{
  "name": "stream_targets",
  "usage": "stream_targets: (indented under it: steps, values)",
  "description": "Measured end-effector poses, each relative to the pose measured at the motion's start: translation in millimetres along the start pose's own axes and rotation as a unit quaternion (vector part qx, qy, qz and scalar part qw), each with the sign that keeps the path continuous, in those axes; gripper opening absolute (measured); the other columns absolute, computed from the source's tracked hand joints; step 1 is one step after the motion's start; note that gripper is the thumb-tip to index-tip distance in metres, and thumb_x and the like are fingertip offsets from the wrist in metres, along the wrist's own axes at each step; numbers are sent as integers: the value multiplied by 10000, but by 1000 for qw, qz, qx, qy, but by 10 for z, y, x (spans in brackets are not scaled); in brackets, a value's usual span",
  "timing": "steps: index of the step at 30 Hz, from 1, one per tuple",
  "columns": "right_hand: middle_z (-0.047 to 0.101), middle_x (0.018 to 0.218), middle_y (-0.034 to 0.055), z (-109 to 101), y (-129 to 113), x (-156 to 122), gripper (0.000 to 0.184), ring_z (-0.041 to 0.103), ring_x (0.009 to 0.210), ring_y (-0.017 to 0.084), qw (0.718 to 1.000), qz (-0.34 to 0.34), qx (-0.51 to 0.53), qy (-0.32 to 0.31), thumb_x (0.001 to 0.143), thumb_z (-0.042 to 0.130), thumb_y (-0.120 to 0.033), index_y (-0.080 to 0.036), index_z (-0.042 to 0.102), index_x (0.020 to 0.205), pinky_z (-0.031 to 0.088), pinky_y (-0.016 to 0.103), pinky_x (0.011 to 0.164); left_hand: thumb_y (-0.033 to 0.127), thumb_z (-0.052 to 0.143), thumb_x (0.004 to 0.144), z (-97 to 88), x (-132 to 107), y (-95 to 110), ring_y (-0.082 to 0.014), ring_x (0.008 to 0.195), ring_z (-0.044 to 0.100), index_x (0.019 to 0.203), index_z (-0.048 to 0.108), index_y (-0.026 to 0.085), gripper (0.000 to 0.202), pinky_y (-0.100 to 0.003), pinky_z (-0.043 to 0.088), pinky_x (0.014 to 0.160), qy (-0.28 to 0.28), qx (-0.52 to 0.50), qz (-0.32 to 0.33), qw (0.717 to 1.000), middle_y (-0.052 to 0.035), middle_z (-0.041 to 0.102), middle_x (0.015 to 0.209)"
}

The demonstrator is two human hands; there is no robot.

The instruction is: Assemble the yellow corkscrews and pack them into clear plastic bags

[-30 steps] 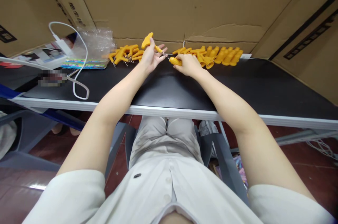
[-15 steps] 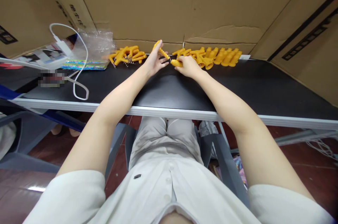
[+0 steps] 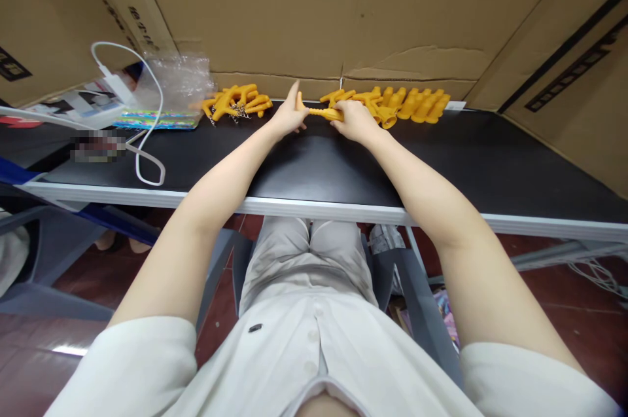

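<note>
Between my two hands, level above the far part of the black table [image 3: 318, 168], runs a yellow ribbed rod [image 3: 315, 112]. My left hand [image 3: 288, 118] grips its left end, with the thumb pointing up. My right hand [image 3: 358, 121] is closed around a smooth yellow piece [image 3: 333, 114] at the rod's right end. The two yellow parts meet in one line; whether they are fastened is too small to tell. Left of my left hand lies a heap of yellow branched pieces [image 3: 228, 103] with small metal chains. More yellow pieces [image 3: 366, 100] lie just behind my right hand.
Upright yellow tubular pieces [image 3: 422, 106] stand in rows at the right rear. Cardboard walls [image 3: 275, 11] enclose the back and sides. At left are a clear plastic bag [image 3: 174, 80], colourful flat packs [image 3: 157, 120] and a white cable [image 3: 161, 103]. A metal edge [image 3: 318, 209] borders the table's front.
The ribbed rod, tilted up to the left before, is now level and in line with the piece in my right hand. My left fingers have closed in around it.
</note>
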State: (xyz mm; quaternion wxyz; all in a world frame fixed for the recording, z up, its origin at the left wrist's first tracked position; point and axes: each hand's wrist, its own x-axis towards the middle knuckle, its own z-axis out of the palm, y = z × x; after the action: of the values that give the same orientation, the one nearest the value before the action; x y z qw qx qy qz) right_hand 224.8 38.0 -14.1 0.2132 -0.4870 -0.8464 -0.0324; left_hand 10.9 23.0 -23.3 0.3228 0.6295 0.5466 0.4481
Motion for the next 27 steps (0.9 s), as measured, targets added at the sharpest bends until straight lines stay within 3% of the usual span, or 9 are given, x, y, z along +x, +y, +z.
stream_targets:
  steps: [3, 6, 13, 20, 24, 27]
  values:
    - [800, 1243, 200, -25, 2, -15, 295, 745, 1220, 424, 1000, 3, -9, 6, 1003, 705, -290, -143, 804, 1240, 570, 559, 1107, 189, 673, 907, -85, 4, -48, -396, 1508, 621, 1753, 419, 253, 887, -549, 514, 1247, -16, 152, 125, 980, -158, 673, 1529]
    - [782, 1321, 213, -24, 25, -14, 315, 720, 1287, 435, 1000, -5, -12, 16, 1006, 675, -267, -133, 788, 1268, 540, 594, 1146, 183, 677, 866, -175, 3, -55, -389, 1513, 594, 1680, 534, 234, 828, -548, 435, 1313, -24, 280, 169, 945, -147, 702, 1520]
    - [735, 1414, 224, 66, 103, 45, 472, 669, 1366, 443, 998, -47, 27, 30, 1031, 660, -373, -157, 715, 1446, 519, 655, 1185, 226, 618, 936, -220, -154, 140, -366, 1290, 718, 1560, 653, 213, 624, -483, 544, 1158, -3, 399, 110, 910, -147, 783, 1317]
    - [576, 1619, 250, 48, 178, 109, 689, 588, 1500, 411, 994, -64, 62, 56, 1042, 655, -370, -127, 512, 1671, 437, 607, 1318, 293, 544, 1011, -198, -185, 194, -411, 1302, 708, 1569, 625, 209, 570, -540, 530, 1145, 18, 452, 75, 889, -188, 779, 1300]
    - [684, 1466, 199, 18, 223, 115, 615, 725, 1265, 340, 987, -68, 133, 57, 1052, 691, -453, -173, 558, 1583, 557, 580, 1199, 308, 537, 1005, -236, -147, 135, -399, 1312, 703, 1563, 619, 228, 570, -531, 523, 1151, 16, 425, 71, 902, -168, 781, 1289]
    - [743, 1333, 160, -49, 174, 86, 557, 776, 1106, 295, 980, -17, 191, 42, 1029, 757, -525, -187, 616, 1449, 634, 523, 1075, 287, 622, 936, -266, -104, 82, -396, 1301, 705, 1517, 646, 258, 582, -534, 508, 1172, 20, 364, 73, 928, -142, 781, 1240]
